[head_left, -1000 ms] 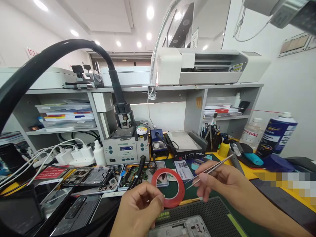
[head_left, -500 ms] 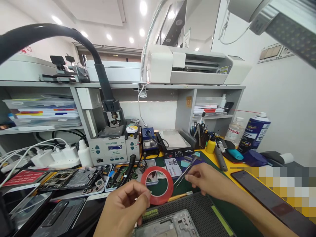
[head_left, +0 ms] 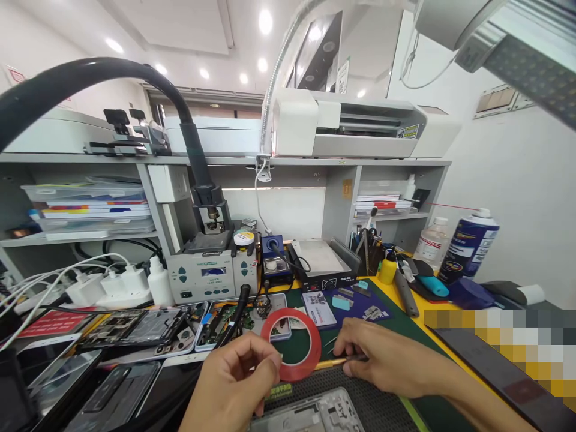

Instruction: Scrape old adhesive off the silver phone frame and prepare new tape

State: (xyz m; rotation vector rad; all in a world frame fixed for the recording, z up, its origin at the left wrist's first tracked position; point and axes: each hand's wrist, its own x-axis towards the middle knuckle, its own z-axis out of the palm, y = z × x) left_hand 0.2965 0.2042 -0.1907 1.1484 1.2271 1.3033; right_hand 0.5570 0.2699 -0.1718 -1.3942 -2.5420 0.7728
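Note:
My left hand is closed in a pinch at the lower middle; what sits between the fingertips is too small to name. My right hand is low over the mat, fingers closed around tweezers, of which only the thin tips show. A slim tool with a yellow handle runs up to the right fingertips; I cannot tell whether they touch it. A red tape roll lies flat between my hands. Below is a phone frame, partly cut off, on a black textured pad.
A grey rework station stands behind, left of a hot plate. Opened phones and a tray of circuit boards lie left. At right are a spray can, a yellow bottle and a long dark phone.
My right hand has come down and turned toward the pad; the tweezers, earlier slanting upward in full view, are now mostly hidden by it. My left hand keeps its pinch. The view has shifted slightly.

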